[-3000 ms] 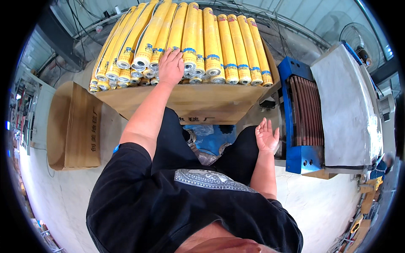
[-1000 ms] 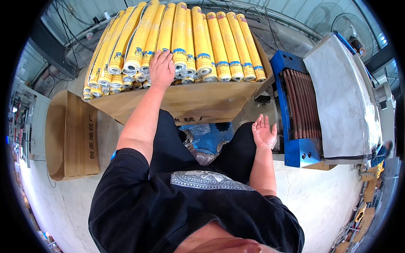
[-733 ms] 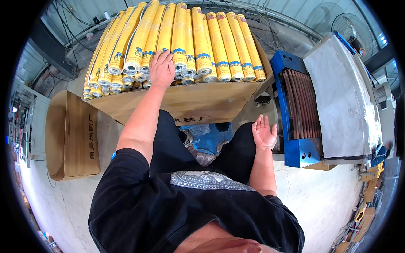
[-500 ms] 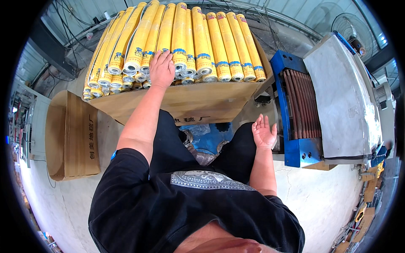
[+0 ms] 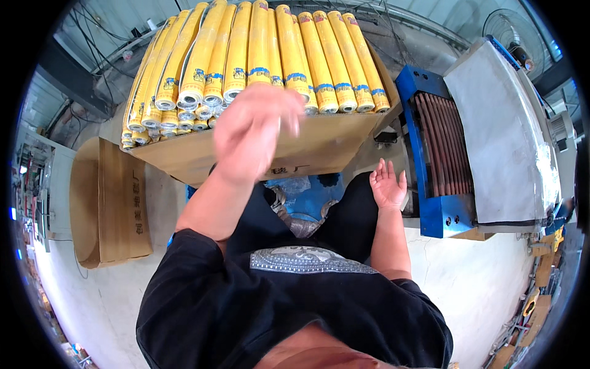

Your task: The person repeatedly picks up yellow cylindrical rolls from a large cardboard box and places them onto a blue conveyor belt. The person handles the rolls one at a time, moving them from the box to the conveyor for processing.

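Left hand, grip unclear, hovers at a carton's near edge. Taking yellow rolls would need clasping; right hand empty, grip apart.

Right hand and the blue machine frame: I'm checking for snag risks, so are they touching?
Apart. The head view shows a gap between the right hand, palm up, and the blue machine frame, with background visible between them.

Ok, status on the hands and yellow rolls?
Left hand blurred before the carton, grip unclear. Right hand open, empty. Yellow rolls side by side in carton; left hand partly hides some.
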`<state>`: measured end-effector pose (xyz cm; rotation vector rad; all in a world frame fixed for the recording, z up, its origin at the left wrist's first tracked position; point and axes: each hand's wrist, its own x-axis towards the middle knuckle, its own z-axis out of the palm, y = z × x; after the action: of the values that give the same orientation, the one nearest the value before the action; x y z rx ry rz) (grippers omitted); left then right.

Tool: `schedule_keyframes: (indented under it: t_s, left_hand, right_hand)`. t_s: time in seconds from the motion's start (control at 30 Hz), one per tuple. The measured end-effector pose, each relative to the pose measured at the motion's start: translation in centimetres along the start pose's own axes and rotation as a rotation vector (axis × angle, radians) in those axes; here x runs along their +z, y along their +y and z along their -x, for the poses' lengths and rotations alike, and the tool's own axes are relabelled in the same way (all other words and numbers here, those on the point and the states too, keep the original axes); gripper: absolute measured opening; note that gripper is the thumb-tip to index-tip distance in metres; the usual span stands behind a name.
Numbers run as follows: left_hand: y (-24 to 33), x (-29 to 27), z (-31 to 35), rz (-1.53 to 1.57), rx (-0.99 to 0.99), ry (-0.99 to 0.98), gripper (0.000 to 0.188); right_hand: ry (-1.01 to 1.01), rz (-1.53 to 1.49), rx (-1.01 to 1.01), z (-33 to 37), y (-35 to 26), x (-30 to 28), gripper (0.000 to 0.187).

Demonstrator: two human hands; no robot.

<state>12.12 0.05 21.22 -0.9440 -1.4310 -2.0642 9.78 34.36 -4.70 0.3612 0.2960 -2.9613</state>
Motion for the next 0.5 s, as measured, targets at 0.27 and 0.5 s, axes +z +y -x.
schedule_keyframes:
  t_s: [0.27,0.5]
  left_hand:
    - [11.6,9.5,-0.3,0.702,0.199,-0.182,0.025]
    - [11.4,7.8,-1.1,0.814,0.122,-0.480,0.016]
  right_hand:
    - [-0.003,0.040,-0.016,0.2,0.0,-0.2,0.057]
    - [-0.010,0.053,-0.007,0.6,0.0,0.0,0.056]
